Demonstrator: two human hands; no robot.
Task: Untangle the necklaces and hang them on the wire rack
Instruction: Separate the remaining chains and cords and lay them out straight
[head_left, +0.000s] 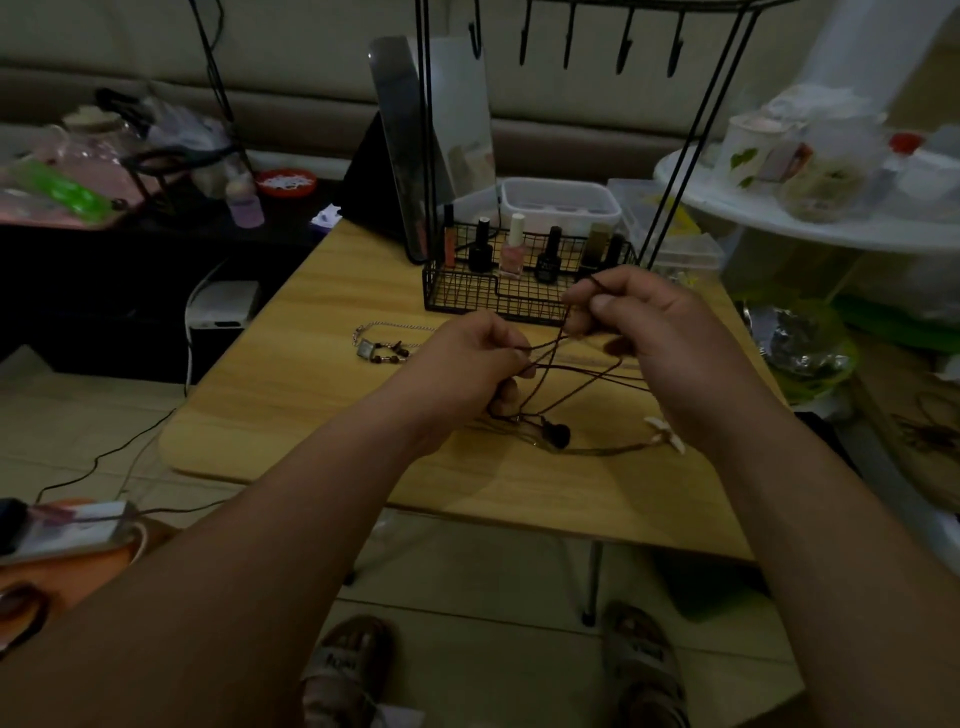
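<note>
The brown cord necklace (582, 367) is up in the air over the middle of the table (291, 332), pulled between both hands. The left hand (467, 364) has curled fingers and pinches one part of the cord. The right hand (660, 338) is a bit higher and pinches another part between thumb and finger. Loops cross between the hands, and a dark bead (556, 434) hangs low, near the tabletop. I think the good way now is to pull slowly, find the loop that crosses on top, and slip the bead end through it. A hard tug would likely make the knot tighter. Under the right wrist, at about 4 o'clock from the bead, lies a white shell necklace (665, 439), and its string may be caught in the brown one; I cannot tell. At 9 o'clock from the hands lies a silver chain (382, 328). The wire rack (457, 291) stands at 12 o'clock, with bare hooks (626, 47) high up. Nail polish bottles (514, 249) sit in its basket, so a swinging cord could knock them.
</note>
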